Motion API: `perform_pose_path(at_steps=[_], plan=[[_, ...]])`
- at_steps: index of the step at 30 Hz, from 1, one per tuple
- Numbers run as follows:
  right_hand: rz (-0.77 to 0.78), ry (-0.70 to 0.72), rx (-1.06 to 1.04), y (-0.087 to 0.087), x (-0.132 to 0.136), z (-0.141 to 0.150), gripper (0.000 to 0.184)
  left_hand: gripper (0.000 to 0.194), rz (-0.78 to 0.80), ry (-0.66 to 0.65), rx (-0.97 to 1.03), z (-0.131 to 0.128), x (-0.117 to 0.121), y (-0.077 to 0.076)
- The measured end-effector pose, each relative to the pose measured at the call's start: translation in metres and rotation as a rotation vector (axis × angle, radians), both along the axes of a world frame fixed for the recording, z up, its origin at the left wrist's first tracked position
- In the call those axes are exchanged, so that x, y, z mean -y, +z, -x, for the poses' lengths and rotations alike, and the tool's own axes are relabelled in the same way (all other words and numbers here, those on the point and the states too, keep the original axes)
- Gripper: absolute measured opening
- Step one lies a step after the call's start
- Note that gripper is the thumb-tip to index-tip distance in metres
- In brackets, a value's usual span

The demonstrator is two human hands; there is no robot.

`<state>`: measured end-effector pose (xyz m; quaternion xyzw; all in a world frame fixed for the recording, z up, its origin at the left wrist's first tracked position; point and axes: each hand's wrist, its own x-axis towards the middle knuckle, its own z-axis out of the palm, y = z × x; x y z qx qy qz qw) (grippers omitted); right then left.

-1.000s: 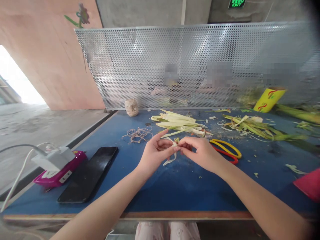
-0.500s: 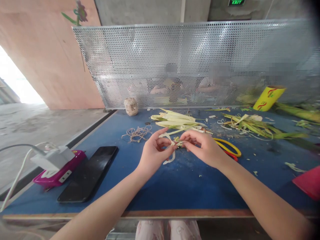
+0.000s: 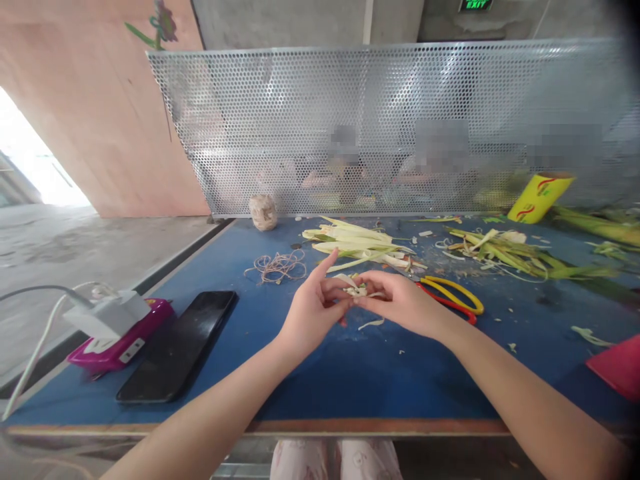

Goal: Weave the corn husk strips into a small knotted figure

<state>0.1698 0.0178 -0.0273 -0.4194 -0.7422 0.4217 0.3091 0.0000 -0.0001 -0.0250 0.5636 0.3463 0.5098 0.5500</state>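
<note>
Left hand (image 3: 315, 307) and right hand (image 3: 400, 303) meet over the table (image 3: 310, 393), both closed on one small pale bundle (image 3: 356, 291), pinched between thumbs and fingers. The bundle is whitish with green bits (its far side is partly hidden by the fingers), and the left index finger points up, away from it. Just below the bundle is a thin pale strip (image 3: 371, 323); whether it hangs or lies on the blue top, I cannot tell.

Right beside the right hand lie the scissors (image 3: 457, 300), one handle yellow, one red, their blades partly hidden behind the hand. Beyond the hands is a fan of pale husks (image 3: 350, 239), and to its right a greener heap (image 3: 505, 252) of leaves and stalks. A loose tangle of string (image 3: 276, 267) lies to the left of the hands, with a whitish lump (image 3: 263, 213) behind it.

Farther left are a black phone (image 3: 177, 347) and a pink power strip (image 3: 150, 323) (a white plug (image 3: 107, 317) sits on it). A yellow roll (image 3: 540, 199) leans near the mesh screen (image 3: 300, 120) at the back.
</note>
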Motion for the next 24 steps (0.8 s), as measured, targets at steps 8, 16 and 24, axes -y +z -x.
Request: perform_pose_path(at_steps=[8, 16, 24], plan=[[-0.065, 0.005, 0.001, 0.001, -0.002, 0.000, 0.021, 0.093, -0.107, 0.096, -0.106, -0.001, 0.003, 0.002], [-0.076, -0.061, -0.026, 0.004, -0.001, -0.001, 0.015, 0.103, 0.001, 0.071, -0.075, 0.001, 0.005, 0.006], [-0.021, -0.026, -0.075, 0.010, 0.000, -0.001, 0.015, 0.105, 0.004, -0.021, -0.088, 0.001, 0.011, 0.006]])
